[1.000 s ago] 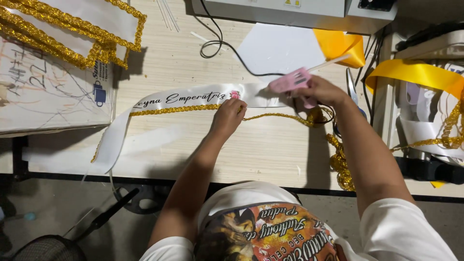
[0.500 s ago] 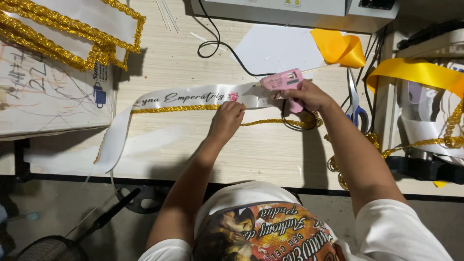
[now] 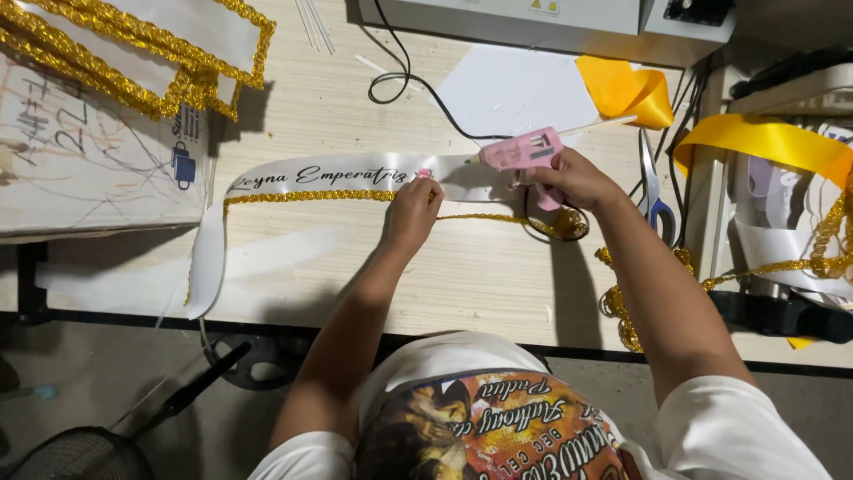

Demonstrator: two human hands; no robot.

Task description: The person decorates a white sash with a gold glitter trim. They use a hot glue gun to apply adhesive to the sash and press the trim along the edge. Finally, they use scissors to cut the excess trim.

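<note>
Head view, one moment. Landmark: white satin sash (image 3: 267, 182) lying flat across the pale wooden surface (image 3: 462, 276), one end curving down toward the near edge.

Left hand (image 3: 410, 213): palm down on the sash near the end of its black script lettering, fingers (image 3: 425, 185) curled and pressing the gold braid trim (image 3: 306, 196) against the sash's lower edge. Not wrapped around anything; a press, not a grasp.

Right hand (image 3: 573, 178): fingers closed around the grip of a pink hot glue gun (image 3: 522, 149), just right of the left hand. Nozzle points left toward the sash; a glue stick projects from the rear, up and to the right. Black cord (image 3: 418, 84) runs from the gun area away across the surface.

Trim: glued portion follows the sash's lower edge left of the left hand. The loose part runs right from that hand, loops under the glue gun, then trails off the near edge to the right.

Beyond the sash: white paper sheet (image 3: 515, 89), folded yellow ribbon (image 3: 631, 89). Right of the glue gun: blue-handled scissors (image 3: 656, 200). Left of the sash: scribbled cardboard box (image 3: 80, 160) carrying more gold-trimmed white pieces (image 3: 151, 44).
</note>
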